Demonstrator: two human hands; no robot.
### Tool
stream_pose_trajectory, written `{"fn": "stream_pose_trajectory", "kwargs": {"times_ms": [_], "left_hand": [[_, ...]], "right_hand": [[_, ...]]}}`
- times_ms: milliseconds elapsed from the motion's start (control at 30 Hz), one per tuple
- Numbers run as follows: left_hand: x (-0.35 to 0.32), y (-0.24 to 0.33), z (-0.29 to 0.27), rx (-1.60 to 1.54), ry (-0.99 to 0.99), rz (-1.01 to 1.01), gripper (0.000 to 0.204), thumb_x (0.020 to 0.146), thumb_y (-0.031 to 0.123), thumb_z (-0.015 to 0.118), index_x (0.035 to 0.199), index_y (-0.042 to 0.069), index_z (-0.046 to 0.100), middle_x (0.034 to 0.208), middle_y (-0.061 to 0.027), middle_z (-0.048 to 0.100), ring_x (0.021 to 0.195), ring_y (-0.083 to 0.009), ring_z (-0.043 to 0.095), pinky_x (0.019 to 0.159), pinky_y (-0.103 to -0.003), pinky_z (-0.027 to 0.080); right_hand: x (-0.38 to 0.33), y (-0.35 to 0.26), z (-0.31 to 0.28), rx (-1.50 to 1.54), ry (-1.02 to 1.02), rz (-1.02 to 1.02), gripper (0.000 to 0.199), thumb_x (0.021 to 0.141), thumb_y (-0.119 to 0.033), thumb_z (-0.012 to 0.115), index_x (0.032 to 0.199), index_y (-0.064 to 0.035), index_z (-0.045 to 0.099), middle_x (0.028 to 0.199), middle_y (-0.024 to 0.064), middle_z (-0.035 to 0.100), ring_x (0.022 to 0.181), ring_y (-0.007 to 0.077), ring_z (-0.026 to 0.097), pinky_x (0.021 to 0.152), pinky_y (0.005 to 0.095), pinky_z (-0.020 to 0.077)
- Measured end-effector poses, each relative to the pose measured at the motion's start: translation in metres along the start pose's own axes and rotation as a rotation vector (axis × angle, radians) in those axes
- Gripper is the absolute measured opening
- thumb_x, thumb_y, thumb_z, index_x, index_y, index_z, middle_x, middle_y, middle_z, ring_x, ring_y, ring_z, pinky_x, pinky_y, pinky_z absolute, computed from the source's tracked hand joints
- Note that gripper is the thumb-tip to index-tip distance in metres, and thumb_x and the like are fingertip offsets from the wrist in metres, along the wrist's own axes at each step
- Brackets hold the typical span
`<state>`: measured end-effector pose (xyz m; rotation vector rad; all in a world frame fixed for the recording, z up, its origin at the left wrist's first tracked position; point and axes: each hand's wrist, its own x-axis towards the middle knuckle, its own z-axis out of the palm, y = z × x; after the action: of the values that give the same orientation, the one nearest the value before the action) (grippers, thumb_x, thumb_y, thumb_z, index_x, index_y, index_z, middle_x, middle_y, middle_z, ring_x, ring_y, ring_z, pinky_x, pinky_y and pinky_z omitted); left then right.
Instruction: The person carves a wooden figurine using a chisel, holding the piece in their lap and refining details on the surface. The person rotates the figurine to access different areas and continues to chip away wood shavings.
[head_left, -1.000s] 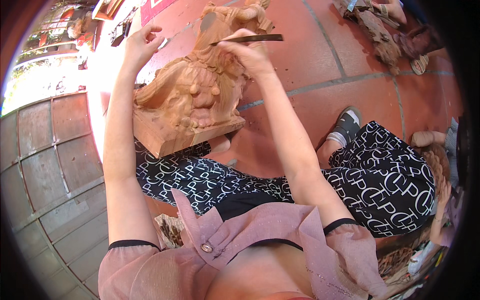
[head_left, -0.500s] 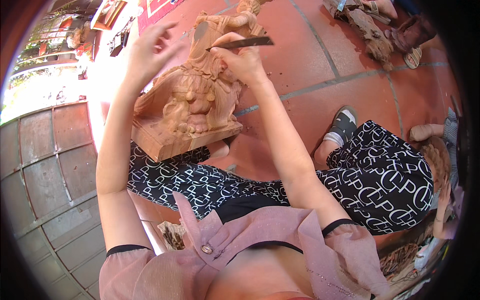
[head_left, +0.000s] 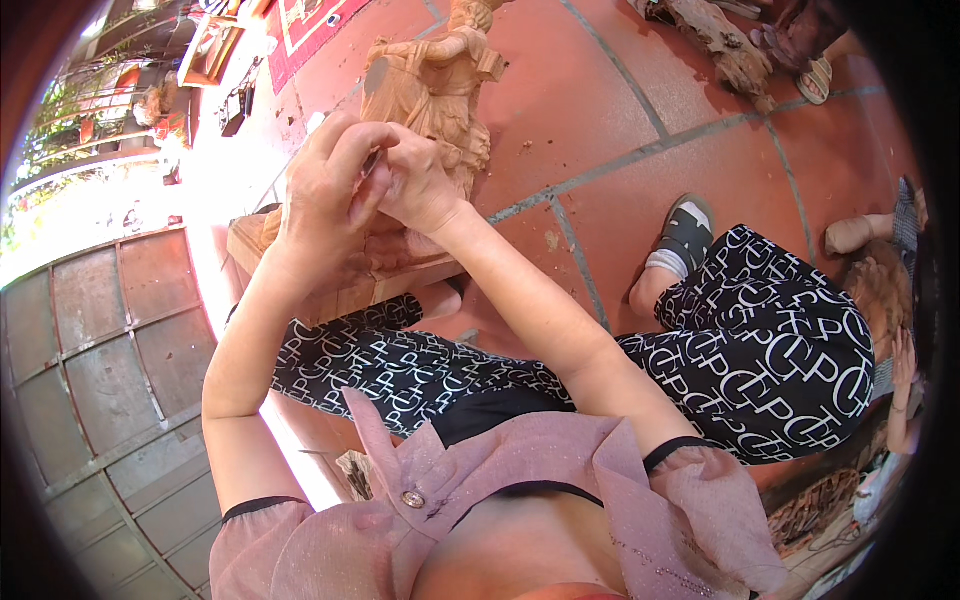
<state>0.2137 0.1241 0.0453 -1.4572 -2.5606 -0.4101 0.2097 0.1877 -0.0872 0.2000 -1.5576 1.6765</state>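
The red tiled floor [head_left: 590, 130] spreads across the middle and upper right of the frame, with a grey panelled metal gate [head_left: 100, 330] filling the left. The person sits with patterned trousers [head_left: 740, 360] across the centre and lower right, and the wooden carving [head_left: 430, 95] is in the upper centre, its thick base toward the middle of the frame and its figures running up to the top edge; whether it stands or leans is hard to tell from above. In front of its middle part, the left hand [head_left: 325, 190] and the right hand [head_left: 422, 185] meet, both with curled fingers, the left overlapping the right. A dark sliver [head_left: 372, 160] shows between them, but the fingers hide most of it, so one cannot tell which hand grips it, or how firmly. The step in hand looks like a pause for handling something small rather than a cut, since no edge is seen against the wood. Work on the surface would seem to call for parting the hands, a settled grip and a steadied carving. As for containers, a shallow wooden box-like thing [head_left: 208, 50] lies in the upper left, its contents too small and glared to tell; no other container can be made out with certainty.
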Motion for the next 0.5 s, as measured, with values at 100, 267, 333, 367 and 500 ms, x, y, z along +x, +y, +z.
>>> {"fn": "stream_pose_trajectory", "kwargs": {"times_ms": [100, 267, 333, 367, 500], "left_hand": [[-0.003, 0.004, -0.001, 0.038, -0.055, 0.017, 0.022, 0.072, -0.001, 0.064, 0.092, 0.003, 0.057, 0.088, -0.0118, 0.053, 0.075, -0.0281, 0.057, 0.065, -0.036, 0.047], [-0.004, 0.01, 0.005, 0.0, -0.161, -0.044, 0.018, 0.075, 0.003, 0.066, 0.09, 0.003, 0.055, 0.097, -0.0133, 0.051, 0.083, -0.0303, 0.057, 0.071, -0.038, 0.047], [-0.005, 0.006, 0.005, -0.032, -0.233, -0.096, 0.019, 0.075, 0.005, 0.066, 0.088, 0.002, 0.053, 0.1, -0.0138, 0.051, 0.086, -0.0326, 0.056, 0.074, -0.04, 0.046], [-0.006, 0.004, 0.005, -0.018, -0.266, -0.085, 0.02, 0.075, 0.005, 0.066, 0.088, 0.001, 0.052, 0.101, -0.014, 0.051, 0.087, -0.0329, 0.056, 0.075, -0.04, 0.046], [-0.012, -0.005, 0.005, 0.009, -0.355, -0.058, 0.022, 0.075, 0.006, 0.066, 0.087, 0.0, 0.049, 0.1, -0.0149, 0.053, 0.091, -0.0336, 0.055, 0.078, -0.04, 0.044]], "right_hand": [[0.0, 0.0, -0.002, -0.069, -0.008, -0.022, 0.02, 0.071, -0.008, 0.062, 0.091, -0.0059, 0.06, 0.082, 0.0121, 0.055, 0.075, 0.0301, 0.058, 0.064, 0.0376, 0.0494], [-0.006, 0.011, -0.006, -0.099, 0.018, -0.007, 0.027, 0.071, -0.008, 0.061, 0.098, -0.0041, 0.058, 0.089, 0.014, 0.051, 0.082, 0.0317, 0.056, 0.069, 0.0381, 0.0486], [-0.014, 0.012, -0.004, -0.073, 0.018, -0.002, 0.027, 0.072, -0.009, 0.06, 0.098, -0.0041, 0.058, 0.09, 0.0136, 0.051, 0.081, 0.0313, 0.055, 0.069, 0.0381, 0.0485], [-0.016, 0.011, -0.003, -0.058, 0.014, 0.003, 0.026, 0.073, -0.009, 0.06, 0.099, -0.0041, 0.057, 0.09, 0.0134, 0.05, 0.081, 0.0311, 0.055, 0.07, 0.0381, 0.0485], [-0.016, 0.014, -0.004, -0.005, 0.091, 0.132, 0.026, 0.069, -0.003, 0.063, 0.094, -0.0042, 0.055, 0.088, 0.0131, 0.051, 0.078, 0.029, 0.056, 0.066, 0.0352, 0.0491]]}}
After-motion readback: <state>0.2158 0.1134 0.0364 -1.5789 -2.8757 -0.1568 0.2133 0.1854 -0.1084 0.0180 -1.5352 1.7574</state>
